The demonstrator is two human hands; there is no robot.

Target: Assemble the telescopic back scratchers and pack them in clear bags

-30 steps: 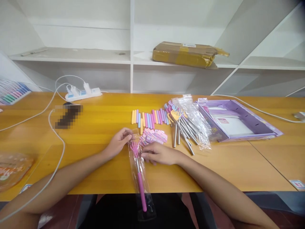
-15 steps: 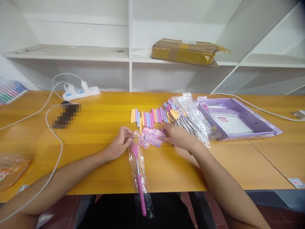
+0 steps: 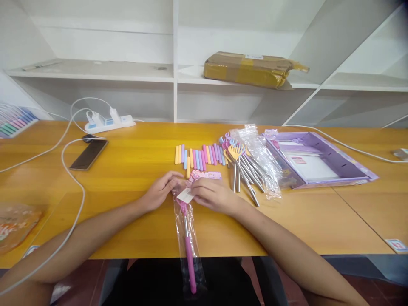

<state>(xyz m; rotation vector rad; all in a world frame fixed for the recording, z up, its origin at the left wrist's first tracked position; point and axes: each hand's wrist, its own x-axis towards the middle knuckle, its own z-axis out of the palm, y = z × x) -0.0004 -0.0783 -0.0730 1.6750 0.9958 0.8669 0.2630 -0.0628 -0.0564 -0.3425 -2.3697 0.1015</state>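
A pink back scratcher (image 3: 189,259) with a metal shaft lies inside a clear plastic bag (image 3: 179,227), its handle end hanging over the table edge. My left hand (image 3: 164,189) pinches the bag's top end. Between the fingers of my right hand (image 3: 213,194) is a small white-faced card (image 3: 185,195), held over the bag's mouth by the scratcher's claw. Behind my right hand lies a pile of pink printed cards (image 3: 213,174), partly hidden. Beyond the cards sit rows of coloured handle sleeves (image 3: 199,158).
Metal-shafted back scratchers (image 3: 244,165) lie at the right beside clear bags (image 3: 267,170) and a purple open box (image 3: 299,180). A phone (image 3: 89,154), a power strip (image 3: 110,124) and a white cable (image 3: 81,187) are at the left. A taped carton (image 3: 248,70) rests on the shelf.
My right hand has moved left from the card pile to the bag's mouth, bringing a card with it. My left hand stays at the bag's top.
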